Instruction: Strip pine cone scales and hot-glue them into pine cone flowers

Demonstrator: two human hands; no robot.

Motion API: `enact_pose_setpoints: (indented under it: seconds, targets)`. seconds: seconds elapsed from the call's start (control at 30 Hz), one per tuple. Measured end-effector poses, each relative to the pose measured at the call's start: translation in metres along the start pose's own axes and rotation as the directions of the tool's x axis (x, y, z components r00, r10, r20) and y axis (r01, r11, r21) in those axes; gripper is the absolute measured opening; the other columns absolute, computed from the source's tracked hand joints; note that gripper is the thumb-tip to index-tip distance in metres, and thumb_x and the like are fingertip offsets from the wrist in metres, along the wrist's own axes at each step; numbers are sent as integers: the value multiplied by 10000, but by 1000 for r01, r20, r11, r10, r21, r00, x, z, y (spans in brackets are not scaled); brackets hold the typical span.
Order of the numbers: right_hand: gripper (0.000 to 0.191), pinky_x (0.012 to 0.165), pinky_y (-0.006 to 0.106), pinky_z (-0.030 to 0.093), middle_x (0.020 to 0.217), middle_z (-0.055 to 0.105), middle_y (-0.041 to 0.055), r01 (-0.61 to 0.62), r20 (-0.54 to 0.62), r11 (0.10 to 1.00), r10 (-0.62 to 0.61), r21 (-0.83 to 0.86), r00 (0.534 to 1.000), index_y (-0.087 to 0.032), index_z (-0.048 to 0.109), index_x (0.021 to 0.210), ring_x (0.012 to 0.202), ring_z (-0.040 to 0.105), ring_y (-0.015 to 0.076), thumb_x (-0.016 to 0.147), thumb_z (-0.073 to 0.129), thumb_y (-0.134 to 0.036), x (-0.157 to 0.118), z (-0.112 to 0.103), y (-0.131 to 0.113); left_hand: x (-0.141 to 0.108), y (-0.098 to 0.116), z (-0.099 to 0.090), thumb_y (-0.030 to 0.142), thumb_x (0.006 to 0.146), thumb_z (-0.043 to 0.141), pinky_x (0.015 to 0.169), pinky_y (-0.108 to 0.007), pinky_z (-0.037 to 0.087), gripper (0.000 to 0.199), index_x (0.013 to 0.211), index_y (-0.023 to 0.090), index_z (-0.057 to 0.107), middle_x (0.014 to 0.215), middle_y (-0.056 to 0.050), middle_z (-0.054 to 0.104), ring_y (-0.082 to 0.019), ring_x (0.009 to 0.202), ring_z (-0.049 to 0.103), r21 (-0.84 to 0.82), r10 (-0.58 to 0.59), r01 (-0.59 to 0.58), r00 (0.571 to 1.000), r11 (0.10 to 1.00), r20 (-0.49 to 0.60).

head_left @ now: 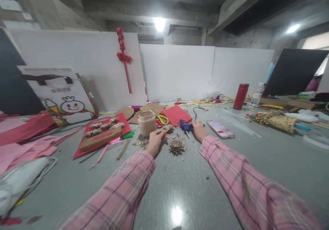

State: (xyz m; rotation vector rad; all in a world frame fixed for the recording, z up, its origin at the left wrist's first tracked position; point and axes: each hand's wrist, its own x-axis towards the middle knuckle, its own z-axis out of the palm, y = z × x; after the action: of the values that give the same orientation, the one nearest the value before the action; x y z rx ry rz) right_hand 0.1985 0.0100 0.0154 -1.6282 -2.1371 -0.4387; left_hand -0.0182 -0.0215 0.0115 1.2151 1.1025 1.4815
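Observation:
My left hand [156, 142] is closed in a pinch beside the jar; whatever its fingertips hold is too small to make out. Just past those fingertips lies a brown paper flower [168, 128], and a larger layered paper flower [177, 147] sits nearer to me on the table. My right hand [199, 131] is closed at the back end of a blue hot glue gun [185, 124], whose nozzle points down toward the table. A brown-covered jar [147, 124] stands left of my left hand. Small brown scraps [141, 143] are scattered around its base.
Yellow-handled scissors [162, 120] and red paper [176, 115] lie behind. Several paper flowers [102, 126] rest on a red sheet at left. A phone [220, 129] lies right of my right hand, with a red bottle [241, 97] farther back. Cables run along the wall.

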Motion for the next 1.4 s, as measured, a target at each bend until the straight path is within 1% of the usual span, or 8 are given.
enact_pose_setpoints:
  seconds: [0.37, 0.53, 0.6, 0.7, 0.8, 0.93, 1.1, 1.4]
  targets:
    - [276, 823, 289, 296, 931, 586, 82, 16, 38, 996, -19, 87, 999, -143, 592, 927, 866, 500, 155, 765, 376, -85, 0, -2, 1, -1, 1, 0, 360, 512, 627, 417, -197, 374, 273, 541, 93, 580, 449, -5, 527, -79, 413, 474, 38, 43, -42, 999, 998, -7]
    - [292, 817, 352, 286, 921, 585, 80, 3, 25, 998, -5, 64, 1000, -174, 611, 865, 880, 489, 191, 728, 384, -50, 6, -21, -9, -4, 5, 0, 370, 555, 588, 426, -195, 358, 261, 537, 110, 599, 400, 7, 511, -81, 394, 456, 217, 116, -111, 993, 970, -11]
    - [308, 804, 334, 304, 943, 577, 81, 34, -57, 994, -28, 102, 998, -173, 594, 908, 892, 475, 187, 721, 389, -39, 10, -33, -19, -7, 7, 1, 367, 568, 577, 433, -194, 351, 250, 547, 120, 610, 389, 13, 510, -82, 390, 453, 300, 148, -139, 989, 944, -6]
    - [305, 809, 288, 335, 921, 579, 66, 179, -185, 955, -136, 238, 973, -156, 550, 987, 910, 457, 160, 735, 408, -62, 14, -50, -39, -12, 11, 2, 355, 587, 560, 448, -193, 343, 231, 565, 135, 626, 373, 25, 499, -84, 389, 451, 404, 199, -183, 980, 896, 2]
    - [335, 785, 247, 365, 827, 570, 34, 301, -206, 895, -243, 328, 948, -162, 489, 1070, 834, 488, 121, 748, 429, -88, 11, -60, -62, -16, 14, 5, 338, 610, 538, 478, -197, 346, 215, 585, 149, 639, 371, 27, 502, -89, 398, 454, 491, 253, -240, 967, 838, 41]
    - [374, 795, 267, 362, 785, 546, 34, 380, -174, 894, -346, 238, 922, -147, 446, 1114, 836, 491, 135, 742, 462, -114, 4, -63, -84, -20, 15, 8, 254, 620, 517, 529, -206, 356, 162, 579, 162, 645, 400, 16, 527, -104, 450, 479, 556, 311, -303, 947, 774, 83]
    - [386, 805, 303, 344, 825, 558, 85, 472, -152, 879, -458, 70, 876, -100, 418, 1135, 901, 458, 180, 751, 451, -117, 2, -55, -87, -21, 14, 9, 214, 614, 514, 563, -215, 361, 146, 560, 162, 640, 479, -11, 572, -134, 557, 518, 582, 336, -336, 935, 740, 112]
    - [297, 803, 308, 311, 840, 558, 101, 493, -121, 869, -495, -49, 861, -81, 455, 1068, 904, 427, 199, 779, 402, -124, 1, -52, -89, -22, 12, 10, 197, 624, 509, 567, -212, 359, 129, 598, 156, 629, 575, -22, 598, -122, 564, 510, 602, 396, -408, 904, 687, 160]
